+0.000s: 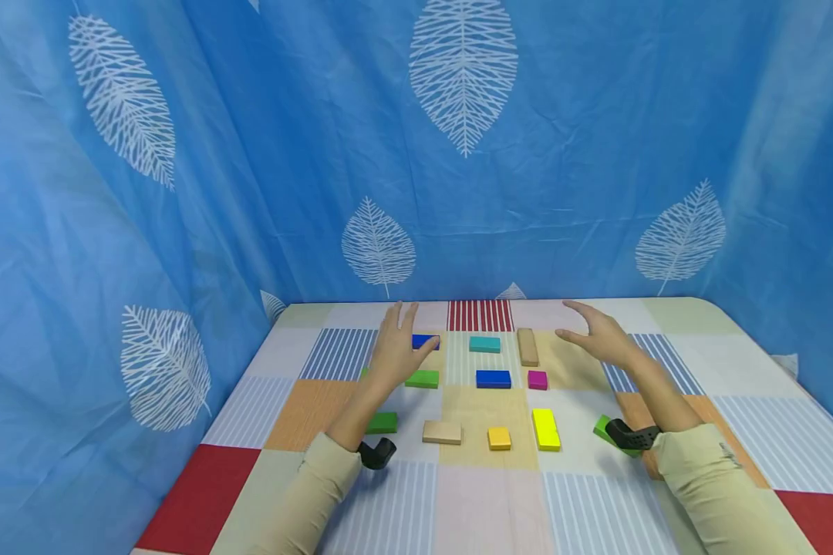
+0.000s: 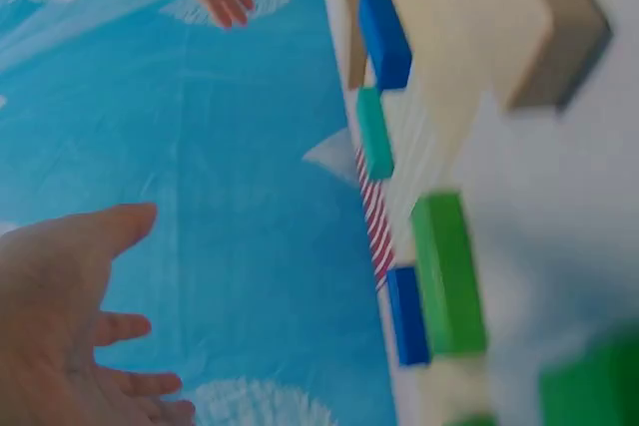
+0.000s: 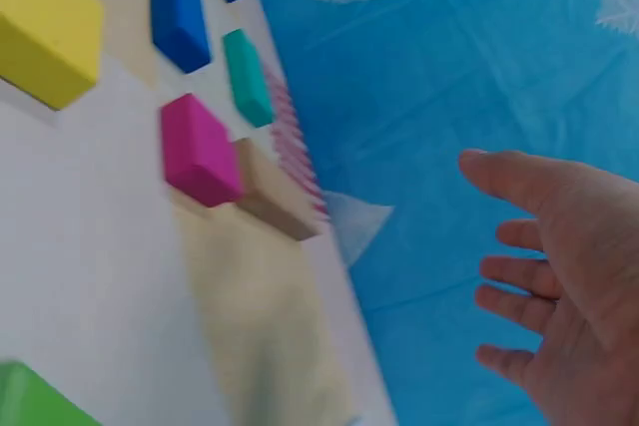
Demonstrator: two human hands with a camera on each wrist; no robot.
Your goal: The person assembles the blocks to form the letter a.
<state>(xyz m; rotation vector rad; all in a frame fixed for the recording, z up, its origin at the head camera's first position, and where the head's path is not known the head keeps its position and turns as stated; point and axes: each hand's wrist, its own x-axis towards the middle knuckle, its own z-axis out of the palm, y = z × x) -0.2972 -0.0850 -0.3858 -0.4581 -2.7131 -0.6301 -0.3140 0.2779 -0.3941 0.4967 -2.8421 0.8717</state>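
Both hands hover above a table of scattered blocks, holding nothing. My left hand (image 1: 396, 351) has its fingers spread, near a blue block (image 1: 426, 341) and a light green block (image 1: 422, 378). On the other side, my right hand (image 1: 604, 339) is held with thumb and fingers apart, right of a wooden block (image 1: 527, 347) and a magenta block (image 3: 200, 152). Between the hands lie a teal block (image 1: 484, 344) and another blue block (image 1: 493, 378). Closer in are a wooden block (image 1: 442, 432), an orange block (image 1: 499, 438) and a yellow block (image 1: 546, 429).
A dark green block (image 1: 382, 422) lies by the left forearm, and a green block (image 1: 602, 428) is partly hidden under the right wrist's black camera mount (image 1: 632, 435). A patchwork cloth (image 1: 486, 501) covers the table. Blue curtains (image 1: 527, 193) with white leaves hang behind.
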